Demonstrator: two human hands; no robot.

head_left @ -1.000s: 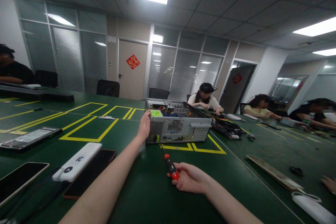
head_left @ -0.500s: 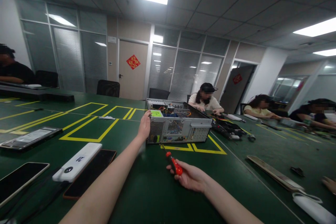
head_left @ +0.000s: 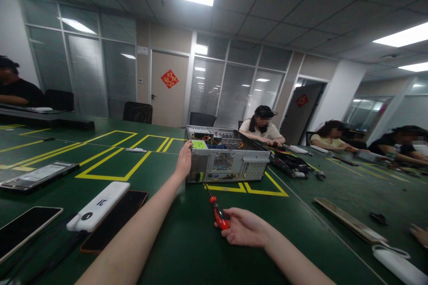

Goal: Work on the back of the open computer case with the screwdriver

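Note:
An opened metal desktop computer case (head_left: 256, 169) lies on the green table, its back panel facing me and its inside showing wires and a power supply with a bright green label. My left hand (head_left: 183, 161) grips the case's near left corner, fingers bent over the top edge beside the label. In my right hand (head_left: 243, 227) is a screwdriver (head_left: 219, 214) with a red and black handle, pinched at the handle's end. Its thin shaft points up and away toward the lower edge of the back panel; whether the tip touches the panel I cannot tell.
On the left are a hard drive (head_left: 40, 176), a white power bank (head_left: 100, 205) with cables and two phones. To the right lie a black tool pouch (head_left: 292, 164), a long flat phone-like item (head_left: 349, 220) and a white device. Yellow tape marks the table; several people sit around.
My right hand has shifted slightly right and its fingers sit differently on the screwdriver, whose handle has swung a little left. My left hand and the computer case stay put.

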